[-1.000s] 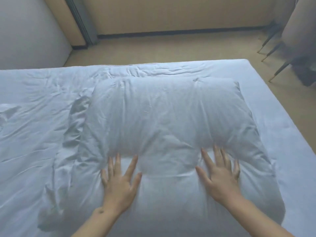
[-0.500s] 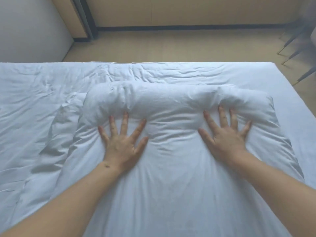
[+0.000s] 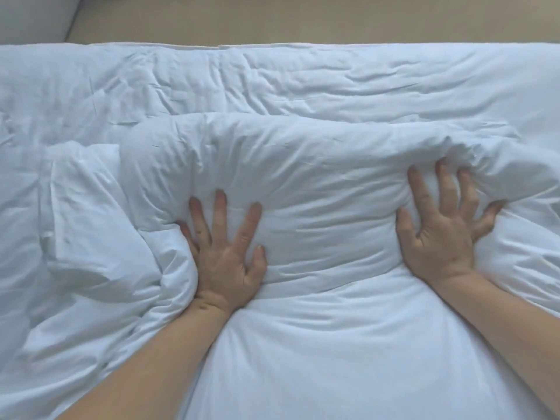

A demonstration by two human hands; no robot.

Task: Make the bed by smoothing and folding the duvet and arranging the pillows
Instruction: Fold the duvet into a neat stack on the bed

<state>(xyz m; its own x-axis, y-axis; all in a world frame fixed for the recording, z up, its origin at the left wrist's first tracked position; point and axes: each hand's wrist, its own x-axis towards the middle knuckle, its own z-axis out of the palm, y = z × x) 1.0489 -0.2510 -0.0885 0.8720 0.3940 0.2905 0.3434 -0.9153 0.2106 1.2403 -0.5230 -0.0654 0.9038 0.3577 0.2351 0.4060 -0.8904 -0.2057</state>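
Observation:
A white pillow [image 3: 318,183] lies across the bed on top of the wrinkled white duvet [image 3: 272,83]. My left hand [image 3: 227,253] presses flat on the pillow's left part, fingers spread, holding nothing. My right hand [image 3: 445,225] presses flat on its right part, fingers spread and sunk into the fabric. The filling bulges in a ridge just beyond my fingertips. A loose flap of the pillowcase [image 3: 88,213] lies bunched to the left of my left hand.
The far edge of the bed [image 3: 272,45] runs across the top of the view, with beige floor [image 3: 303,16] beyond it. A pale wall corner [image 3: 33,16] shows at the top left.
Both hands have slid forward over the pillow, away from me, pushing its filling into a ridge toward the far edge. The view has moved closer and lower over the bed.

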